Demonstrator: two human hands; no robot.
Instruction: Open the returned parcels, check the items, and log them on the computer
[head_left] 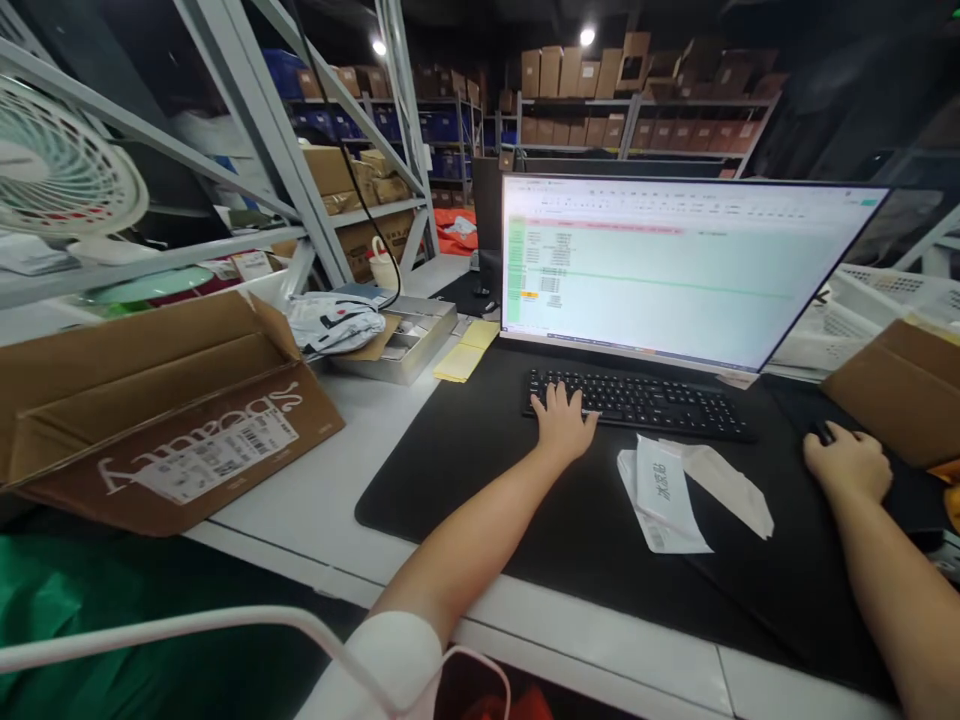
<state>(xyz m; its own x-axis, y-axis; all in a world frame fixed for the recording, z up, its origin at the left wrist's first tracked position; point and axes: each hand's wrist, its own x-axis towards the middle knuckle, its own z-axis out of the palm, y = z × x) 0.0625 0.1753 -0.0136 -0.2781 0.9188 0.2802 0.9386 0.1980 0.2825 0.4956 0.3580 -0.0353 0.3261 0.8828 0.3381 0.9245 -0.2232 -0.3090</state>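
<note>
One black keyboard (660,402) lies under the spread left hand (564,427); the right hand (851,465) cups a black mouse (824,434).

White table (330,495) bearing a black mat (577,530), open cardboard box (225,430), metal tray (431,350); keyboard (649,402), white packets (664,490) on the mat

Plain white short sleeve (394,655) worn on left arm (480,525), hem (429,622) rounded. Left hand (564,425), right hand (847,465) and right forearm (892,580) seen bare. Smooth white cable (255,614) seen curved in front of sleeve.
</note>
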